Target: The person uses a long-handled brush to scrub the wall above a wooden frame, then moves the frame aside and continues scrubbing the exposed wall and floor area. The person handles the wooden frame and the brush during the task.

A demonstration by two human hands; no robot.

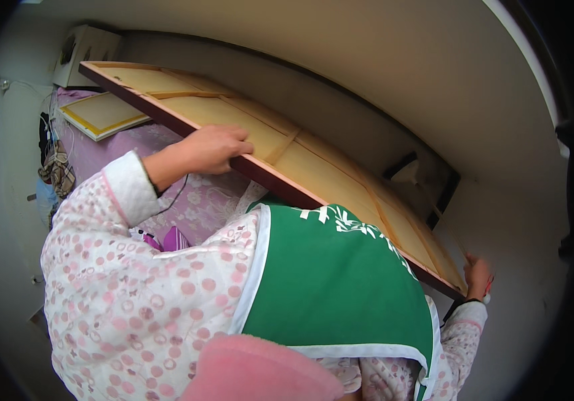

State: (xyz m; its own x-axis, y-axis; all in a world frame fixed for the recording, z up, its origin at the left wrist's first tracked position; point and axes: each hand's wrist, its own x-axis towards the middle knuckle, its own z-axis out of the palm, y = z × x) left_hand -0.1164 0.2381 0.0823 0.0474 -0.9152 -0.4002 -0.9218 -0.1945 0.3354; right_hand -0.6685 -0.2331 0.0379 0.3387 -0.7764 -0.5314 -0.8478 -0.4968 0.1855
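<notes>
My left hand (pixel 212 148) grips the near edge of a large wooden-framed panel (pixel 327 173), which slants across the view. Its pale back shows, with thin wooden battens, and its narrow side is dark red. Out at the far right, my right hand (pixel 478 275) is closed around the thin handle of what looks like a long-handled brush (pixel 407 172). The brush's pale head with a dark edge lies beyond the panel, by the wall. The right wrist is close to the panel's lower right corner; whether it touches cannot be told.
A lilac floral cover (pixel 202 200) spreads beneath the panel at left. On it rests a smaller frame (pixel 106 115) with a yellow inner border. A white box-like object (pixel 89 52) stands at the upper left. Cables and cloths (pixel 59 168) hang along the left side. Walls enclose the space.
</notes>
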